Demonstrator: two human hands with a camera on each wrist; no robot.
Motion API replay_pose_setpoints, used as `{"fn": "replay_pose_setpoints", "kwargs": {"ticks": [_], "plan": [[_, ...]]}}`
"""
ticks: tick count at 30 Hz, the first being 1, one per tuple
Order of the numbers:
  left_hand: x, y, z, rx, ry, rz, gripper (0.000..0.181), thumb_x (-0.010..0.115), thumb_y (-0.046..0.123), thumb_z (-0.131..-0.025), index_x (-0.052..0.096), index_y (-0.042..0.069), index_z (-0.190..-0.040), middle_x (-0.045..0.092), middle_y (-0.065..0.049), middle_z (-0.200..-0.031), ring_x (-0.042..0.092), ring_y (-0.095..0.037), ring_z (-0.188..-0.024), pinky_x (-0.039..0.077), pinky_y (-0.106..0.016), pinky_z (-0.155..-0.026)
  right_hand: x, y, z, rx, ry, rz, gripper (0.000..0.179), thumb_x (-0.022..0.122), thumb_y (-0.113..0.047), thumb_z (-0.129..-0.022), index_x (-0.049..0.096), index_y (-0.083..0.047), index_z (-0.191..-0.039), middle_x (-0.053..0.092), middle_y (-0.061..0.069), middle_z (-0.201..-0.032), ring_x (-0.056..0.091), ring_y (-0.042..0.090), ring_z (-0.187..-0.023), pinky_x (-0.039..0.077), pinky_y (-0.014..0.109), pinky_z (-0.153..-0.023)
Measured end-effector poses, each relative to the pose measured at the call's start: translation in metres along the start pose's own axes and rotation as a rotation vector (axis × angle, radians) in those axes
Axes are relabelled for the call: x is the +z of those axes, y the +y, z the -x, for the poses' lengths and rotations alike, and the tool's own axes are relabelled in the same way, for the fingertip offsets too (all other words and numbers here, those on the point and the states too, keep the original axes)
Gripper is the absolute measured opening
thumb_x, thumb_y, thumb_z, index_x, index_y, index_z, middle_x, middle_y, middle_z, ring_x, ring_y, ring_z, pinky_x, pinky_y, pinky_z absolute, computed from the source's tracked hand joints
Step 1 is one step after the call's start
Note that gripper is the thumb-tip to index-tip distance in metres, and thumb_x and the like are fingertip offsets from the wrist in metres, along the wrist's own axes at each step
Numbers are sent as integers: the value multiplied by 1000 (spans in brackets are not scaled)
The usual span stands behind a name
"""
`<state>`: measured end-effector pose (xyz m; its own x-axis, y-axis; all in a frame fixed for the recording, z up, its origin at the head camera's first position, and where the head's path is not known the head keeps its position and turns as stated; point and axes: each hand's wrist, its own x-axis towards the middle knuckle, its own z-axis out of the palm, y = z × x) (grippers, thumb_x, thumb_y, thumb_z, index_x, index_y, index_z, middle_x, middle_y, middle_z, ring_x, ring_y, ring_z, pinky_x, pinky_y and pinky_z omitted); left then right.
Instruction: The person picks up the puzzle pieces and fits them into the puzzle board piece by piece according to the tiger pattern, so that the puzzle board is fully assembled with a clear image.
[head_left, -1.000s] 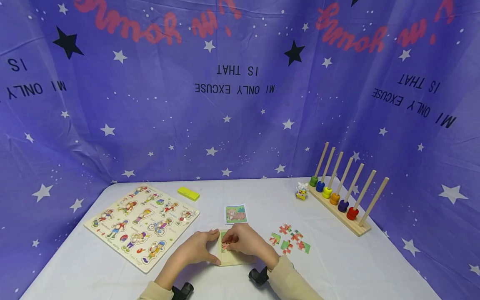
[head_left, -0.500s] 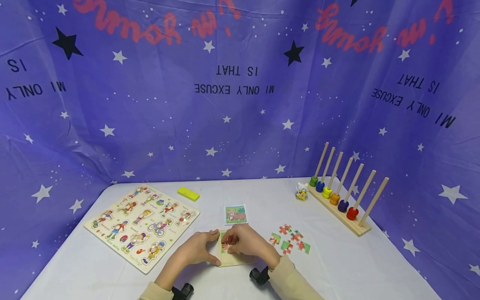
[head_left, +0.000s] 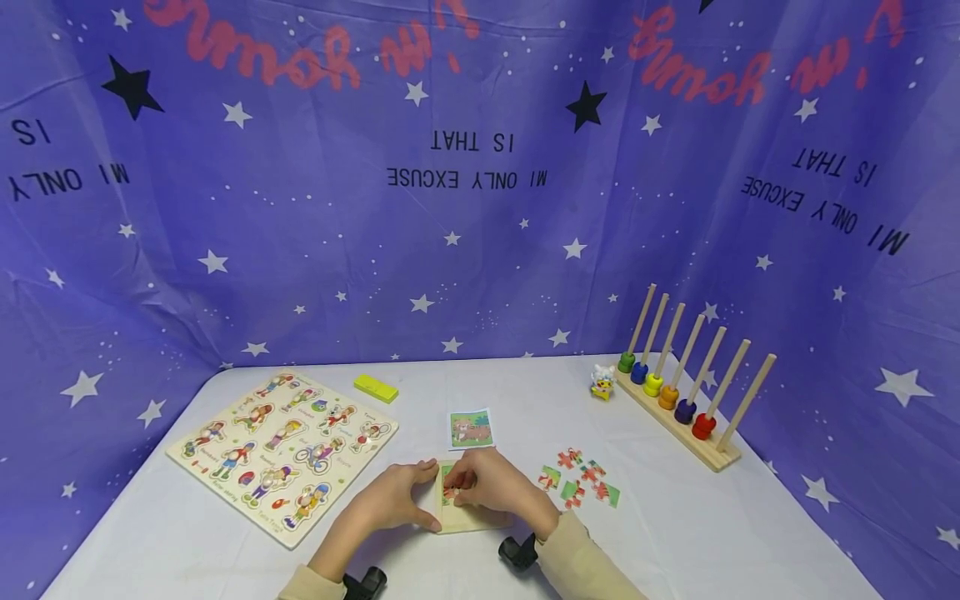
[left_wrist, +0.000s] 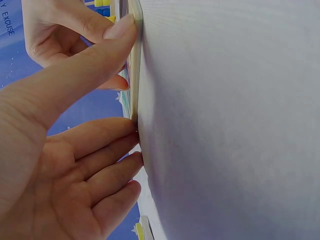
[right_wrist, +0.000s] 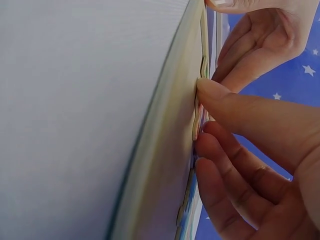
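Note:
A small wooden puzzle tray [head_left: 471, 522] lies at the front middle of the table in the head view. My left hand [head_left: 396, 498] holds its left side, the thumb at the near corner and the index fingertip at the far one. Over the tray, my right hand [head_left: 497, 485] pinches a jigsaw piece [right_wrist: 196, 120] between thumb and fingers, low inside the frame. Green and red pieces show in the tray's left part; my right hand hides much of the rest. Several loose jigsaw pieces [head_left: 573, 492] are scattered to the right.
Behind the tray lies a picture card [head_left: 472, 428] with a brown animal. A large peg puzzle board [head_left: 285, 450] covers the left side, near a yellow block [head_left: 376, 388]. At right stand a peg stacker [head_left: 682, 417] with coloured beads and a small figurine [head_left: 602, 382].

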<state>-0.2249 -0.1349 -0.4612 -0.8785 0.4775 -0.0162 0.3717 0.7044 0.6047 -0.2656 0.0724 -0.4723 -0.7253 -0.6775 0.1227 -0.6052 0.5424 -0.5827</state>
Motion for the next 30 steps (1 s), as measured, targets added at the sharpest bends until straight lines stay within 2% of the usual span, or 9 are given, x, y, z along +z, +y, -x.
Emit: {"fn": "replay_pose_setpoints", "kwargs": {"ticks": [11,18,24,30], "plan": [[0,1,-1,0,-2,-1,89,87,36,-62,52,-8,-132,48,-20,-141,43,-44,-129,34,-58,-106,-1,0,1,3,1,-4,22,83,-7,-74,76,-11,-95,62,-10,-78,54,-2,-68,49,13,-61],[0,-1,0,4,3,-4,90,88,36,-62,52,-8,-132,49,-21,-140,44,-45,-128,34,-59,-106,-5,1,2,-47,-26,-10,24,82,-6,-75,75,-9,-98,67,-7,-84,57,0,-70,49,12,-63],[0,-1,0,9,10,-4,90,87,36,-61,53,-8,-131,49,-21,-140,44,-44,-128,34,-58,-107,-19,3,8,-96,-14,-58,21,78,-8,-81,74,-8,-101,72,-2,-93,62,3,-77,52,15,-70],[0,0,0,-5,5,1,89,88,35,-62,53,-8,-131,49,-21,-140,44,-44,-128,33,-58,-107,-40,13,20,-76,16,-66,23,75,-5,-82,72,-5,-106,71,6,-97,62,7,-79,54,19,-68]]}}
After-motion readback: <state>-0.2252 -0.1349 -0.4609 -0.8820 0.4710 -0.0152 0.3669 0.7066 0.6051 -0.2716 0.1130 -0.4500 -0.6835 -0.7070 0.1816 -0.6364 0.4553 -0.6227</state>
